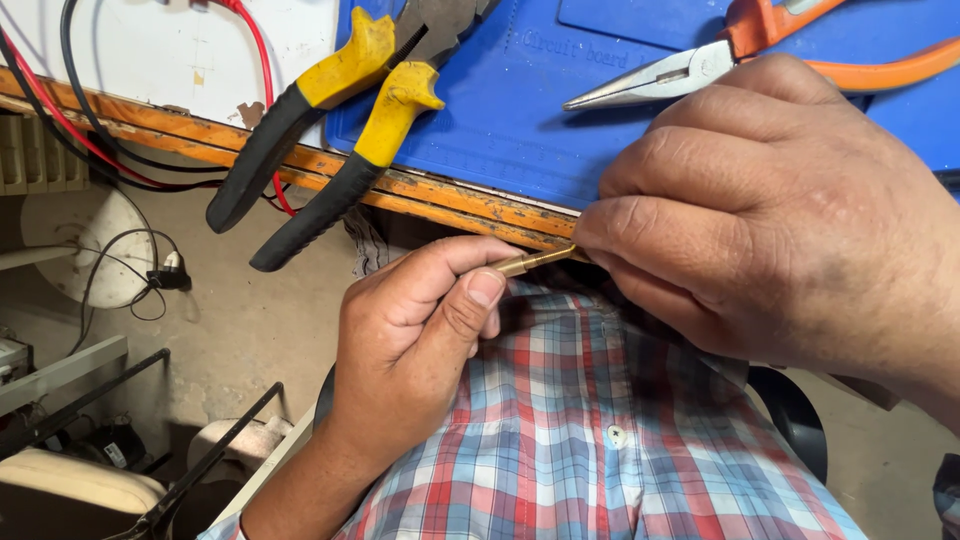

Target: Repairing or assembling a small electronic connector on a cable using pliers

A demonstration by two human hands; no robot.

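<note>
Starting at the far left, red and black wires [70, 125] run off the worn edge of the table [450, 200] and hang over the concrete floor [250, 320], where a white round stand [75, 245] sits with a thin black cable looped beside it. Next along, a pair of pliers with yellow and black handles [330, 130] lies across the table edge, its handles sticking out past the orange-painted rim and its head resting on the blue work mat [500, 110].

Below the table edge, my left hand [420, 350] is curled into a loose fist, thumb and forefinger pinching the near end of a small brass rod [530, 262]. The rod lies nearly level, just under the table rim and above my plaid shirt [600, 430]. It bridges the gap between my two hands.

My right hand [780, 220] comes in from the right, fingers bent and closed, their tips gripping the other end of the same rod, so both hands hold it at once. What the rod's far end looks like is hidden under my fingertips.

Behind my right knuckles, on the mat, lies a pair of long-nose pliers with orange handles [720, 60], its thin tips pointing left.
</note>
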